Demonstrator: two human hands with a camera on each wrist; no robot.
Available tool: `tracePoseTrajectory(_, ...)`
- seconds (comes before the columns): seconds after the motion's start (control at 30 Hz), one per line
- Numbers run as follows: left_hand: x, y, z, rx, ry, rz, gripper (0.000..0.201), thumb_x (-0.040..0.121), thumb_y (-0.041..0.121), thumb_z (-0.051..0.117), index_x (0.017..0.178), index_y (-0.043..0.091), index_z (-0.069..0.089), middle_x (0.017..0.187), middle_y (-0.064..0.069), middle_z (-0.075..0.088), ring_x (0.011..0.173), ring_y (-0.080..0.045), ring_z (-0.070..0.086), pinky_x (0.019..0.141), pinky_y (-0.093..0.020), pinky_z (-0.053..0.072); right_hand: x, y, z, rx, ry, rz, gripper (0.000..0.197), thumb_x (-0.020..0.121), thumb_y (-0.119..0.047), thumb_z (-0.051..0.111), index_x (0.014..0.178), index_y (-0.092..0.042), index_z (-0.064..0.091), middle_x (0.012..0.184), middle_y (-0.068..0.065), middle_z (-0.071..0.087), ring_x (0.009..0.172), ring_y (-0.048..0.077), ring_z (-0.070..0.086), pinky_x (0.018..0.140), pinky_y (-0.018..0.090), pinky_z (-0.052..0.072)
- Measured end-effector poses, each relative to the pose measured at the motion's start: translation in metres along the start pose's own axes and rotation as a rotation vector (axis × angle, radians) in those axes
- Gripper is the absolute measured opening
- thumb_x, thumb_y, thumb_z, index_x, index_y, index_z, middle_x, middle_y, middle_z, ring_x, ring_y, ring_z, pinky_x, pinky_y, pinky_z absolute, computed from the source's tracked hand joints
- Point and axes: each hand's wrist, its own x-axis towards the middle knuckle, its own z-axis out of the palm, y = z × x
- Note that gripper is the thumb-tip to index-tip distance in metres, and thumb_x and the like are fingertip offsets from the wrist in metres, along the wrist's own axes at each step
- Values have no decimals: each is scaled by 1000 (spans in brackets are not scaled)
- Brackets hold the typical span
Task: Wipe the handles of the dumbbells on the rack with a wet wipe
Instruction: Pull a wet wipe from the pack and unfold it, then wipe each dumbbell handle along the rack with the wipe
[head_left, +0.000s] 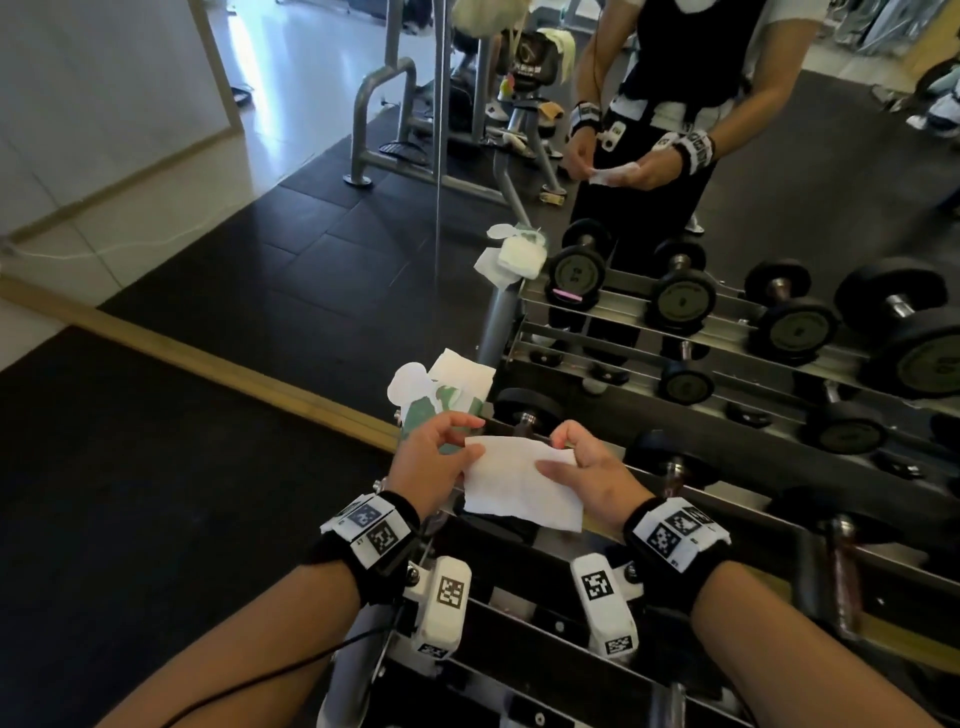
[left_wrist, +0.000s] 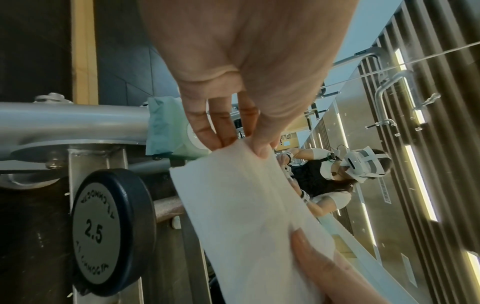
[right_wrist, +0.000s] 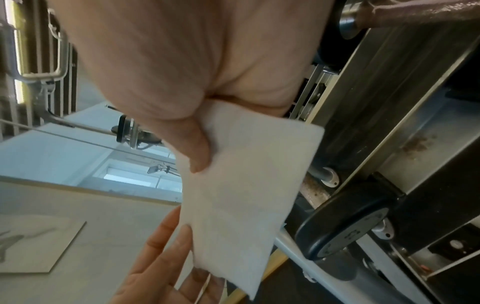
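Both my hands hold one white wet wipe (head_left: 519, 483) spread flat above the near left end of the dumbbell rack (head_left: 727, 499). My left hand (head_left: 441, 457) pinches its left edge between thumb and fingers; in the left wrist view the wipe (left_wrist: 239, 216) hangs from those fingertips (left_wrist: 259, 148). My right hand (head_left: 582, 462) pinches the wipe's right edge, thumb on top (right_wrist: 200, 152), wipe (right_wrist: 246, 174) below it. A small black dumbbell (head_left: 524, 410) lies just behind the wipe, its handle partly hidden. The 2.5 dumbbell end (left_wrist: 109, 232) sits low on the left.
A green wet wipe pack (head_left: 431, 400) with its lid open sits on the rack's left post. A mirror behind the rack reflects the dumbbells and the person. More dumbbells (head_left: 841, 561) lie along the rails to the right. Black rubber flooring (head_left: 156, 493) spreads left.
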Motion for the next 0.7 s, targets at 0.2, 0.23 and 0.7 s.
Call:
tracePoseTrajectory(0.2,0,-20,20,-56,124,-121,26,88,12,72,98,36,68,93,4,64,78,-4,65,63,-18,54,18,11,-16,-63,-230,28,46,100,-7,50,134,-38,50,127,-13,56,108,3,61,87,19,52)
tracePoseTrajectory(0.23,0,-22,26,-68,156,-138,25,88,11,71,101,33,67,93,4,64,81,-5,65,63,-17,54,22,14,-18,-46,-269,38,44,101,-6,48,132,-37,52,125,-13,59,104,-3,62,83,15,51)
tracePoseTrajectory(0.7,-13,-57,66,140,306,-258,39,83,20,78,120,25,65,119,6,66,113,-10,60,100,-24,44,82,20,-67,-258,-180,-163,47,100,3,37,135,-21,57,128,-8,54,105,-15,51,84,-7,31)
